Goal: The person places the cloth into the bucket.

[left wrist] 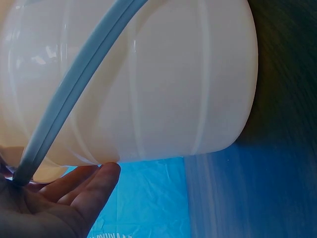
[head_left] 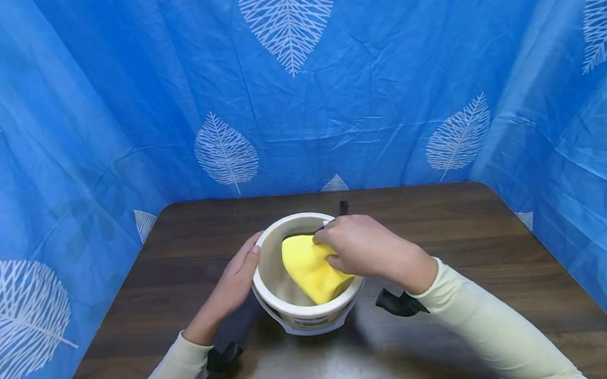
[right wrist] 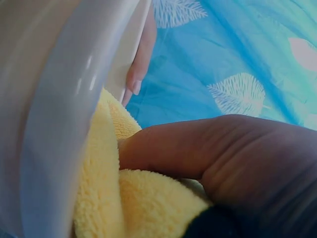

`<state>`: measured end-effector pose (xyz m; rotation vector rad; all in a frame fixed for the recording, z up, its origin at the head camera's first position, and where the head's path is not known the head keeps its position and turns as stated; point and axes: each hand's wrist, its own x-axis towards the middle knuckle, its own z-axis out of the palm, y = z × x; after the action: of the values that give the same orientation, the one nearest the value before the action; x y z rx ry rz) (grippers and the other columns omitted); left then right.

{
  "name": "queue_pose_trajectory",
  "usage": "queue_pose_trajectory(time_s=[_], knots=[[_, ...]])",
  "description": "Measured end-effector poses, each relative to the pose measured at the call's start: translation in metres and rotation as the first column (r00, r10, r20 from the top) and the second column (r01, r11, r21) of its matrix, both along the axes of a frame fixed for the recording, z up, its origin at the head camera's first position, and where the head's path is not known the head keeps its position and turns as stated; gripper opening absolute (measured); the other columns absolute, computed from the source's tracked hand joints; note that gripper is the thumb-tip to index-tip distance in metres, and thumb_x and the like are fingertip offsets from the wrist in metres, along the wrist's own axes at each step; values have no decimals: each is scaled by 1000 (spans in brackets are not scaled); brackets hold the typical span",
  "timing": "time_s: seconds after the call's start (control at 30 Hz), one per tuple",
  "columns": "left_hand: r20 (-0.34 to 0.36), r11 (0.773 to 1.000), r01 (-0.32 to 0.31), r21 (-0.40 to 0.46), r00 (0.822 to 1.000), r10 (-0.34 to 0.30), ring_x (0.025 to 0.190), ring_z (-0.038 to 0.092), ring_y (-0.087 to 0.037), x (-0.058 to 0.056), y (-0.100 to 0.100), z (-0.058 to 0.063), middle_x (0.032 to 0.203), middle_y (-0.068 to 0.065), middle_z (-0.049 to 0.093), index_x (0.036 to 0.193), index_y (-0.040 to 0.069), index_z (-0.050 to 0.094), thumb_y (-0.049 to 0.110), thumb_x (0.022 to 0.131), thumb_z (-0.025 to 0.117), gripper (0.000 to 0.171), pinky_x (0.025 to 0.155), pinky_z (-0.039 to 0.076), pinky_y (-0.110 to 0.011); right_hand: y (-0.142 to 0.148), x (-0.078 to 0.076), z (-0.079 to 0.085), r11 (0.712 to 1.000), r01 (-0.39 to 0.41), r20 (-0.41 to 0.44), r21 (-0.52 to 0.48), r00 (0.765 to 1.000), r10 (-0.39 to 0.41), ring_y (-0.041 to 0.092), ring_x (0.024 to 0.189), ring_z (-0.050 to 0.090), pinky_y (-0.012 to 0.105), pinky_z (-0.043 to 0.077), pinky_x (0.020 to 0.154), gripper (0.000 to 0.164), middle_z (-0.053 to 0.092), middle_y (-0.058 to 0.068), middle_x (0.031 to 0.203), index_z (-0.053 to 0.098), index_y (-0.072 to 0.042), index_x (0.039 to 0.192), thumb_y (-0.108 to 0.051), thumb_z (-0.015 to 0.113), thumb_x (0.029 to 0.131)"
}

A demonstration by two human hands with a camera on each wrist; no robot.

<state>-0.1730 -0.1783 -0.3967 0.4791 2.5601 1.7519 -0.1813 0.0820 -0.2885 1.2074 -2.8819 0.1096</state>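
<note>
A white plastic bucket [head_left: 284, 298] stands upright on the table, its mouth facing up. My left hand [head_left: 238, 277] holds it at the left side, thumb near the rim; in the left wrist view, the fingers [left wrist: 106, 181] lie against the outer wall by the grey carrying handle [left wrist: 81, 82]. My right hand [head_left: 367, 246] reaches over the right rim and pinches a fluffy yellow cloth [head_left: 308, 264], bunched inside the bucket. The same cloth [right wrist: 101, 173] appears close up in the right wrist view. A dark edge shows behind it, its kind hidden.
The dark wooden table [head_left: 193, 266] reaches back to a blue curtain [head_left: 380, 80] with white leaf prints, which also hangs at both sides. Beyond the right hand pokes a small black end [head_left: 343, 207] of something mostly hidden. Black wrist mounts [head_left: 400, 302] hang under the sleeves.
</note>
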Motion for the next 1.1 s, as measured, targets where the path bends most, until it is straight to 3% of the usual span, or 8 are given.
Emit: queue_pose_trajectory(time_s=[0.67,1.1], knots=[[1,1000,7,-6,1000,-7,143,41,-35,0,-1,-1,158,-19,38,156,0,32,25,112,31,51,114,33,-50,-9,-5,-10,998,-57,-64,22,996,58,16,63,50,34,45,60,11,61,-1,71,74,-11,94,-9,73,83],[11,1000,12,0,1000,-12,142,42,-36,1,0,0,158,-19,38,157,2,31,26,112,31,50,113,35,-51,-16,-5,-13,998,-38,-28,44,999,40,16,69,56,33,51,68,18,73,3,88,78,-11,103,-10,76,85]])
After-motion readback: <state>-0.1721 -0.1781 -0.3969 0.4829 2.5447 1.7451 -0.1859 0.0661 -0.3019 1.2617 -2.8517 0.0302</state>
